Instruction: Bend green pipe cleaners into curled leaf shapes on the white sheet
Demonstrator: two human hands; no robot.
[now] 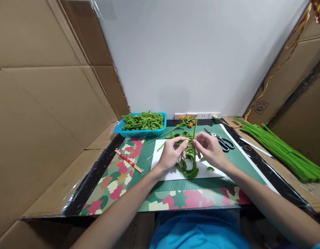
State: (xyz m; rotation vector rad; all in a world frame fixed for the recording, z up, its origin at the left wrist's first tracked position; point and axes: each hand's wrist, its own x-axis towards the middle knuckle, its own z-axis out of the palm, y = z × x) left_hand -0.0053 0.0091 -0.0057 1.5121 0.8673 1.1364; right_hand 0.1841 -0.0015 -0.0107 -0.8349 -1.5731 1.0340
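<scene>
A green pipe cleaner [195, 125] stands nearly upright between my hands, above a white sheet of paper [163, 176]. My right hand [209, 148] pinches it between thumb and fingertips. Close beside it, my left hand [172, 152] is closed in a pinch at the same stem; the fingertips partly hide what they grip. Below and behind the hands lie several curled green pipe cleaner pieces [191, 173], partly covered by my fingers. One short curved piece [210, 168] lies apart, right of the others on the paper.
A blue basket [140, 133] heaped with green pieces stands at the back left. Black-handled scissors [226, 144] lie right of my hands, and a bundle of long green stems [281, 148] further right. Red-wrapped chopsticks [129, 160] lie left. Orange flowers [191, 123] sit before a power strip [203, 116].
</scene>
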